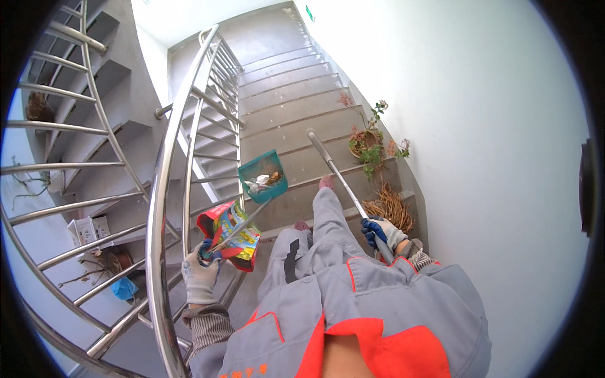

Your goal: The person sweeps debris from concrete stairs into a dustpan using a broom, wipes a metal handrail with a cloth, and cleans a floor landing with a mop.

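Observation:
My left hand (201, 275), in a white and blue work glove, is closed round the thin handle of a teal dustpan (246, 171). Crumpled white scraps and brown bits lie in the pan, which is held out over the stairs. A colourful bag with red edges (231, 220) hangs at the same hand, by the handle. My right hand (383, 234), gloved alike, grips a long metal pole (343, 183) with a grey end piece pointing up the picture. What is at the pole's other end is hidden by my arm and clothes.
Grey stairs (287, 101) run ahead between a steel railing (165, 183) and a white wall (491, 157). A potted plant (367, 143) and a heap of dry brown stems (392, 209) stand along the right side. Beyond the railing are a blue bag (124, 288) and a white box (88, 233).

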{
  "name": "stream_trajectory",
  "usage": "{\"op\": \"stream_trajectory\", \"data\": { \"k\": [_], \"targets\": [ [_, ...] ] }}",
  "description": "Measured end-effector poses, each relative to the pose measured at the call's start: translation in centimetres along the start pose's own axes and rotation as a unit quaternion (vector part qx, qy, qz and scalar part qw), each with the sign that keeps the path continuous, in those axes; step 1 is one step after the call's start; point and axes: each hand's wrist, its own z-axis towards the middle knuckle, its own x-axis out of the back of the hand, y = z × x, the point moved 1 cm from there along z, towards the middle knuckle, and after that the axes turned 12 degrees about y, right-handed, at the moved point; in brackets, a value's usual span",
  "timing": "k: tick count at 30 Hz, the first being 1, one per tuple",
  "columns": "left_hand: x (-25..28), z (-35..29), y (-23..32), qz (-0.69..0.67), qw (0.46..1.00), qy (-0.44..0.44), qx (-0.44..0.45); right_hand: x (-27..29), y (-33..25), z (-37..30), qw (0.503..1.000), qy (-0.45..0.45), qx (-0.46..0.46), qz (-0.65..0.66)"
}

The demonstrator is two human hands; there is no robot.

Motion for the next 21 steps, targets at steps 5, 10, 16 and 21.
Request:
{"op": "stream_trajectory", "data": {
  "k": [5, 10, 16, 21],
  "targets": [
    [-8.6, 6.3, 0.3, 0.052, 0.998, 0.006, -0.021, 1.6, -6.1, 13.1, 0.999, -0.010, -0.044, 0.006],
    [-15.0, 13.4, 3.0, 0.066, 0.998, -0.010, -0.015, 1.1, -13.6, 20.1, 0.998, 0.031, -0.016, -0.052],
    [-18.6, 21.9, 6.3, 0.115, 0.990, -0.009, -0.083, -1.7, -19.2, 21.6, 1.000, 0.000, 0.003, 0.012],
    [-21.2, 28.0, 9.7, 0.184, 0.969, -0.062, -0.156, -5.1, -21.5, 22.9, 0.999, 0.006, 0.006, 0.033]
  ]
}}
